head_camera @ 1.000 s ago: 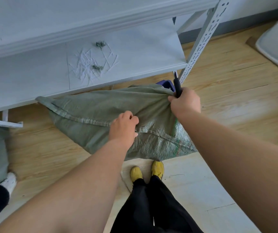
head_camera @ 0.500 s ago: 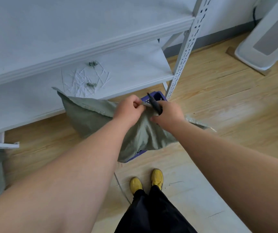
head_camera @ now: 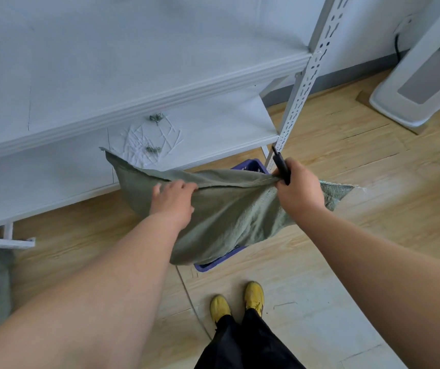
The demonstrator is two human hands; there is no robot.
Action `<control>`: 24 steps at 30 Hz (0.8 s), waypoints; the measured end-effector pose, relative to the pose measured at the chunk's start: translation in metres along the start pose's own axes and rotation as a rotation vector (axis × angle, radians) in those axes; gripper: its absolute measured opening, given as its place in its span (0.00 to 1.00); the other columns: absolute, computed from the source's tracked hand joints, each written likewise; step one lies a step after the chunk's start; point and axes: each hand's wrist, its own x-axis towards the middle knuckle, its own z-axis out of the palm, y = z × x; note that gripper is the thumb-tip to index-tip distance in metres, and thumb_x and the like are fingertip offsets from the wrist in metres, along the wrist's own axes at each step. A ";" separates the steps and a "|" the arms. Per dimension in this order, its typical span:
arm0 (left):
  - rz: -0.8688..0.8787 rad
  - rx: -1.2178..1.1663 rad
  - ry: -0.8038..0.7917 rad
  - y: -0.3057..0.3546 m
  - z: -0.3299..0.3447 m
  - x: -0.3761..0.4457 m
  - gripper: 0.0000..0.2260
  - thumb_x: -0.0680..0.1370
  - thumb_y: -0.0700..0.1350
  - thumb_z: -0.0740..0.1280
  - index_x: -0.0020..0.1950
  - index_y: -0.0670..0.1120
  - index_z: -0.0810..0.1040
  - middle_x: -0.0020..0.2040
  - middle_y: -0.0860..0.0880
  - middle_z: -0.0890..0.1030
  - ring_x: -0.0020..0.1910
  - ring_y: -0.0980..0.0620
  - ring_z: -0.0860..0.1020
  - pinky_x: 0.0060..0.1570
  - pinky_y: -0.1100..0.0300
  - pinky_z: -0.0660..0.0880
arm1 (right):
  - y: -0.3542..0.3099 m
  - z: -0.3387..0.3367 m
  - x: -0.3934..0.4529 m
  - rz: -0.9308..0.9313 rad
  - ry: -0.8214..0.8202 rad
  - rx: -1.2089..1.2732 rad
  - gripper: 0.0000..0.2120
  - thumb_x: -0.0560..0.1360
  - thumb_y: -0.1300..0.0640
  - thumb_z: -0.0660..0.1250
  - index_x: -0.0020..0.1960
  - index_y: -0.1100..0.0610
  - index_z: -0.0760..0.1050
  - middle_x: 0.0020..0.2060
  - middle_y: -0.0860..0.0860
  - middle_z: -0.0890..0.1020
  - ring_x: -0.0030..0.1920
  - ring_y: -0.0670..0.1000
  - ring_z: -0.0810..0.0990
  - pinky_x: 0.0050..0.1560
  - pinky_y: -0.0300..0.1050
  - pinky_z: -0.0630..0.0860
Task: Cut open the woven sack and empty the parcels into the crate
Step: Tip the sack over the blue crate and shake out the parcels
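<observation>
Both grips clutch the woven sack [head_camera: 229, 209] stretched sideways above the crate [head_camera: 250, 165].

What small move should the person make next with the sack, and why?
Probably lift and shake the green sack over the blue crate. Both hands hold it up by its top edge: the left hand grips the fabric, the right hand pinches it together with a black cutter. The sack hangs limp over the crate; no parcels show.
</observation>
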 end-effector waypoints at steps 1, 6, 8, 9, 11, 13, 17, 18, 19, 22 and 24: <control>0.027 -0.035 0.066 0.002 -0.001 0.002 0.28 0.77 0.47 0.67 0.74 0.54 0.61 0.70 0.50 0.68 0.70 0.47 0.64 0.71 0.49 0.55 | -0.003 -0.002 0.000 -0.017 -0.020 -0.017 0.12 0.74 0.66 0.62 0.47 0.48 0.69 0.37 0.49 0.76 0.37 0.56 0.75 0.36 0.46 0.70; 0.177 0.025 -0.107 0.021 -0.004 0.008 0.28 0.76 0.44 0.66 0.75 0.55 0.61 0.72 0.47 0.67 0.74 0.47 0.59 0.73 0.49 0.48 | -0.013 0.000 -0.013 -0.146 -0.184 -0.021 0.08 0.74 0.65 0.63 0.48 0.53 0.73 0.39 0.51 0.79 0.39 0.56 0.77 0.40 0.51 0.77; 0.123 0.079 -0.153 0.020 0.001 0.002 0.17 0.78 0.44 0.62 0.66 0.55 0.72 0.65 0.47 0.74 0.69 0.47 0.68 0.72 0.46 0.49 | -0.015 0.004 -0.018 -0.178 -0.242 0.005 0.09 0.74 0.64 0.64 0.45 0.50 0.72 0.38 0.46 0.78 0.39 0.53 0.77 0.41 0.50 0.76; 0.083 0.051 -0.163 0.017 0.004 -0.001 0.12 0.79 0.45 0.62 0.62 0.53 0.74 0.61 0.48 0.76 0.65 0.46 0.72 0.70 0.46 0.55 | -0.015 0.006 -0.019 -0.191 -0.260 0.007 0.09 0.74 0.63 0.64 0.45 0.49 0.72 0.37 0.46 0.78 0.40 0.53 0.77 0.42 0.51 0.76; -0.001 -0.086 -0.197 0.011 0.007 -0.010 0.09 0.80 0.49 0.62 0.58 0.49 0.75 0.58 0.46 0.77 0.58 0.44 0.75 0.56 0.52 0.67 | -0.017 0.009 -0.014 -0.195 -0.281 -0.010 0.08 0.74 0.63 0.63 0.46 0.50 0.73 0.39 0.49 0.79 0.41 0.54 0.78 0.44 0.53 0.78; -0.108 -0.234 -0.229 0.010 0.007 -0.017 0.11 0.80 0.53 0.62 0.57 0.47 0.74 0.55 0.46 0.78 0.54 0.44 0.76 0.47 0.56 0.69 | -0.018 0.012 -0.007 -0.178 -0.304 -0.021 0.07 0.75 0.62 0.63 0.49 0.51 0.74 0.42 0.51 0.80 0.42 0.55 0.78 0.45 0.54 0.79; -0.290 -0.479 -0.175 0.031 0.009 -0.022 0.11 0.79 0.55 0.62 0.51 0.48 0.75 0.52 0.47 0.80 0.48 0.45 0.76 0.46 0.55 0.72 | -0.012 0.009 0.010 -0.156 -0.311 0.028 0.08 0.75 0.60 0.65 0.53 0.51 0.76 0.45 0.50 0.81 0.45 0.55 0.79 0.45 0.51 0.77; -0.312 -0.513 -0.166 0.041 0.009 -0.023 0.12 0.79 0.56 0.62 0.53 0.48 0.76 0.51 0.48 0.80 0.48 0.45 0.77 0.46 0.56 0.72 | -0.009 0.005 0.014 -0.153 -0.277 0.038 0.08 0.75 0.60 0.65 0.53 0.51 0.77 0.46 0.50 0.80 0.45 0.55 0.79 0.43 0.50 0.77; -0.325 -0.542 -0.162 0.053 0.008 -0.024 0.14 0.79 0.56 0.61 0.56 0.48 0.77 0.51 0.48 0.80 0.49 0.46 0.77 0.47 0.56 0.72 | -0.004 -0.001 0.019 -0.158 -0.228 0.034 0.08 0.76 0.59 0.65 0.53 0.51 0.76 0.46 0.51 0.80 0.45 0.55 0.78 0.42 0.49 0.76; -0.323 -0.630 -0.178 0.104 -0.001 -0.023 0.18 0.79 0.57 0.61 0.62 0.48 0.77 0.56 0.48 0.80 0.54 0.45 0.78 0.49 0.57 0.71 | 0.013 -0.025 0.033 -0.168 -0.058 -0.006 0.07 0.77 0.59 0.63 0.54 0.55 0.74 0.49 0.53 0.78 0.41 0.55 0.73 0.38 0.47 0.68; -0.299 -0.719 -0.201 0.142 -0.014 -0.021 0.18 0.79 0.57 0.61 0.60 0.46 0.77 0.56 0.47 0.81 0.55 0.44 0.78 0.49 0.57 0.71 | 0.019 -0.047 0.044 -0.172 0.035 0.022 0.06 0.78 0.60 0.61 0.54 0.57 0.72 0.50 0.54 0.76 0.41 0.54 0.69 0.38 0.46 0.64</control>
